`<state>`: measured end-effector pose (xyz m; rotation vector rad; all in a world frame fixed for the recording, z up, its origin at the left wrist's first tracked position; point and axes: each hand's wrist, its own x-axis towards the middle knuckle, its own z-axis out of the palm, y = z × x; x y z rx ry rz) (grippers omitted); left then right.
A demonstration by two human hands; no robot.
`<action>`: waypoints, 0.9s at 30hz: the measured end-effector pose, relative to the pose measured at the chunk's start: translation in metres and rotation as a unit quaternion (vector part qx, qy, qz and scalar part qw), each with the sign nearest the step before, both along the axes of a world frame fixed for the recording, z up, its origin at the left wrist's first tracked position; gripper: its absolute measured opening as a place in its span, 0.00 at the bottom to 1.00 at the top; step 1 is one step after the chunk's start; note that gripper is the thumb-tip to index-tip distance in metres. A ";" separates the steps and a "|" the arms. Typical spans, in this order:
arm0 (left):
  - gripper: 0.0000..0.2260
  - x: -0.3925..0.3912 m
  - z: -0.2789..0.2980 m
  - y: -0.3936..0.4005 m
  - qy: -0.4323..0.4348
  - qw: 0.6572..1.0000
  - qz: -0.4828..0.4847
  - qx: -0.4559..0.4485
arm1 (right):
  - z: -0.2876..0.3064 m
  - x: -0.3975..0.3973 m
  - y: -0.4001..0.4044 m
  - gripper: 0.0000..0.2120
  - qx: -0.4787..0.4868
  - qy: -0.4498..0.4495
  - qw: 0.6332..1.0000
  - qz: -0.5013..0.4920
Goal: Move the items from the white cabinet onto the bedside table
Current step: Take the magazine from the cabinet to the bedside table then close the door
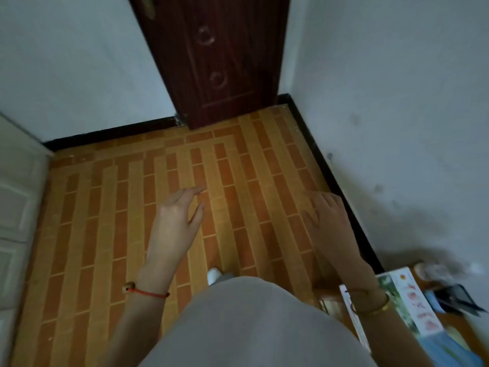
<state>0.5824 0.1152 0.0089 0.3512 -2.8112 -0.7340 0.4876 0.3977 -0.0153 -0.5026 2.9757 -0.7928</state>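
1. The one view is from the person's head, looking forward and steeply down at the tiled floor [238,197].
2. It faces a room corner with a dark red door [211,62] at top centre.
3. Both hands, left hand [177,221] and right hand [328,223], lie close below the lens.
4. The wide angle bends the walls; the bedside table [455,324] sits at the lower right edge and a white cabinet [18,207] at the left edge.

both hands [176,221] [326,221] empty, fingers relaxed
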 end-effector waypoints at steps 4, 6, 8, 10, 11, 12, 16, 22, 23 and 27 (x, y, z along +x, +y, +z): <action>0.14 0.019 0.002 -0.080 0.003 0.997 0.078 -0.017 | -0.001 -0.025 -0.102 0.18 0.010 0.007 0.998 0.066; 0.14 0.031 0.003 -0.118 0.005 0.993 0.117 -0.023 | -0.002 -0.035 -0.152 0.19 0.014 -0.001 0.994 0.105; 0.14 0.042 0.003 -0.152 0.004 0.988 0.155 -0.023 | -0.004 -0.041 -0.198 0.19 0.013 0.004 0.990 0.142; 0.14 0.053 0.004 -0.183 0.001 0.982 0.186 -0.033 | -0.003 -0.045 -0.241 0.21 0.002 -0.004 0.986 0.167; 0.14 0.058 0.004 -0.197 -0.003 0.979 0.200 -0.037 | -0.003 -0.046 -0.260 0.21 0.000 -0.008 0.983 0.181; 0.14 0.063 0.004 -0.210 -0.005 0.976 0.213 -0.038 | -0.003 -0.047 -0.279 0.21 -0.002 -0.011 0.980 0.201; 0.13 0.080 0.004 -0.254 -0.003 0.964 0.263 -0.036 | -0.004 -0.056 -0.344 0.19 0.011 -0.006 0.963 0.269; 0.13 0.085 -0.004 -0.316 -0.016 0.938 0.344 -0.027 | -0.008 -0.074 -0.447 0.19 0.022 -0.019 0.939 0.343; 0.13 0.082 -0.007 -0.329 -0.018 0.934 0.355 -0.027 | -0.009 -0.079 -0.466 0.20 0.026 -0.019 0.935 0.354; 0.12 0.063 -0.012 -0.388 -0.016 0.919 0.393 -0.025 | -0.010 -0.102 -0.547 0.22 0.030 -0.043 0.915 0.401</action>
